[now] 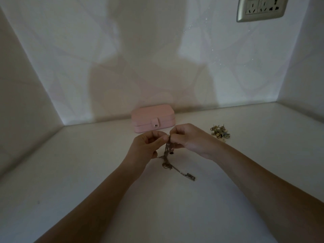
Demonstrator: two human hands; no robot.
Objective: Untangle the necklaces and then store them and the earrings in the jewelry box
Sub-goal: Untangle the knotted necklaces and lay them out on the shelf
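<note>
Pinching tangled necklaces, both hands

A white tabletop carries a closed pink jewelry box, an earring heap and trailing necklace ends.

Home room, patterned wallpaper, wall socket, white tabletop

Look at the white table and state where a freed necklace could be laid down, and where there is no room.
Free: the wide table left of the left hand, and the near strip between the forearms. A smaller patch lies between the right hand and the earrings. Crowded: under both hands, where the tangled necklaces hang, up to the closed jewelry box.
</note>
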